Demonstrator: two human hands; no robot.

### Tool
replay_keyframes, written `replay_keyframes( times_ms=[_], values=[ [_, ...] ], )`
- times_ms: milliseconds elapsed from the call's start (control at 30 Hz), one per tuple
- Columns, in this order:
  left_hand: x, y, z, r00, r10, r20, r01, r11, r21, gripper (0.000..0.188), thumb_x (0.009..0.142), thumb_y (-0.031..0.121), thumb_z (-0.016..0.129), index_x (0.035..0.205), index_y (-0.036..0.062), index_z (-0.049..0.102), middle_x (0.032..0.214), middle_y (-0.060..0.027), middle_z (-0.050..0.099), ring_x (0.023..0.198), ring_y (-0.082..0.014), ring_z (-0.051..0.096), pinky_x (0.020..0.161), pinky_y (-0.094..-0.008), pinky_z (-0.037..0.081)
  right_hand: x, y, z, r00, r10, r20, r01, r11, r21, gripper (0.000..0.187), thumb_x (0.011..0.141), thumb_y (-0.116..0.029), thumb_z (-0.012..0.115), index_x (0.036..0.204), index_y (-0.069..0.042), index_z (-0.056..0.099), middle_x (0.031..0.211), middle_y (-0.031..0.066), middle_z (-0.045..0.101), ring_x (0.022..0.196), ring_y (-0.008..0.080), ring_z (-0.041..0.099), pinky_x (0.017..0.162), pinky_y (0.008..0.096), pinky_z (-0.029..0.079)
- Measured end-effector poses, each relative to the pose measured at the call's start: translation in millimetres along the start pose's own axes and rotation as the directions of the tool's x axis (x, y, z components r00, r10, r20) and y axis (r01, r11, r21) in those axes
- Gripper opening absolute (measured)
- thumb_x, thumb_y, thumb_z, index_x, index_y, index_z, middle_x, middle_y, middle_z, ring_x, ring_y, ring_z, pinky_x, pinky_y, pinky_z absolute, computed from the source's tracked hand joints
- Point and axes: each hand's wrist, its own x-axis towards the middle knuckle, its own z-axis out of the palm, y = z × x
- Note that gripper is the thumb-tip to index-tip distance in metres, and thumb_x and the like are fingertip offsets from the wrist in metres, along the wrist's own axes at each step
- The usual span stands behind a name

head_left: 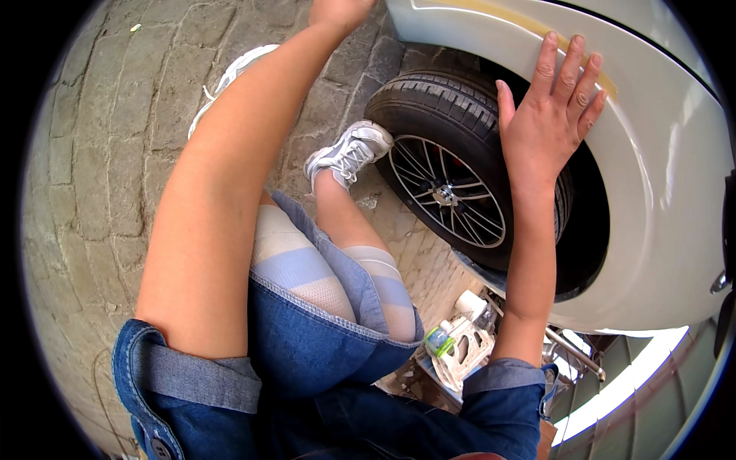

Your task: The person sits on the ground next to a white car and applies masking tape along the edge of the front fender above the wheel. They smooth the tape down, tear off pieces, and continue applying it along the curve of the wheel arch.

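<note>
My right hand (546, 126) lies flat against the pale car fender (667, 176), its fingers spread over the edge of the wheel arch. A tan-yellow band (491, 11) runs along the arch and passes under those fingers; whether it is tape or a coating I cannot tell. Below the hand is the car wheel (445, 195), with a black tyre and a multi-spoke rim, turned outward from the arch. My left hand (341, 11) reaches to the top edge of the view, near the front of the fender. Its fingers are cut off there, so what it touches is hidden.
Grey stone paving (107, 153) spreads on the left. My white shoe (353, 153) is close against the tyre. Near my right elbow are a white plastic piece (468, 353), a small green-labelled container (440, 342) and a metal bar (575, 354).
</note>
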Motion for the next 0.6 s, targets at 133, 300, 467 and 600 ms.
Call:
replay_keyframes(
  times_ms=[133, 300, 467, 600],
  values=[
    [0, 0, 1, 1.0, 0.009, -0.005, -0.009, 1.0, -0.016, 0.056, 0.084, 0.055, 0.068, 0.081, -0.0007, 0.074, 0.084, -0.0253, 0.07, 0.084, -0.0402, 0.07, 0.077, -0.0498, 0.053, -1, 0, 1, 1.0, -0.001, 0.0, 0.001, 1.0, 0.003, 0.087, 0.086, -0.052, 0.07, 0.158, -0.024, 0.03, 0.164, 0.0042, 0.023, 0.154, 0.0274, 0.011, 0.124, 0.0463, 0.005],
    [1, -1, 2, 1.0, 0.012, -0.006, -0.013, 1.0, -0.02, 0.056, 0.084, 0.055, 0.068, 0.082, -0.0001, 0.074, 0.084, -0.0253, 0.07, 0.084, -0.0399, 0.07, 0.077, -0.0494, 0.053, 2, -2, 3, 1.0, -0.015, 0.017, 0.014, 1.0, 0.011, 0.087, 0.086, -0.052, 0.071, 0.157, -0.024, 0.03, 0.165, 0.0037, 0.022, 0.154, 0.0257, 0.011, 0.124, 0.0449, 0.005],
    [1, -1, 7, 0.999, 0.02, -0.031, -0.02, 1.0, 0.002, 0.055, 0.083, 0.055, 0.069, 0.082, 0.0001, 0.074, 0.084, -0.0251, 0.07, 0.082, -0.0398, 0.07, 0.076, -0.0493, 0.053, 2, -4, 3, 1.0, -0.018, 0.02, 0.018, 1.0, 0.005, 0.086, 0.086, -0.05, 0.072, 0.157, -0.025, 0.031, 0.165, 0.0033, 0.022, 0.154, 0.0258, 0.012, 0.124, 0.0444, 0.005],
    [9, -10, 18, 0.997, 0.049, -0.065, -0.051, 0.998, -0.029, 0.054, 0.082, 0.054, 0.07, 0.08, -0.0004, 0.074, 0.08, -0.0253, 0.069, 0.078, -0.04, 0.07, 0.074, -0.0494, 0.053, 5, -8, 2, 0.999, -0.036, 0.028, 0.036, 0.999, 0.009, 0.085, 0.086, -0.049, 0.072, 0.157, -0.026, 0.031, 0.165, 0.0031, 0.022, 0.154, 0.0257, 0.013, 0.124, 0.0443, 0.006]
  ],
)
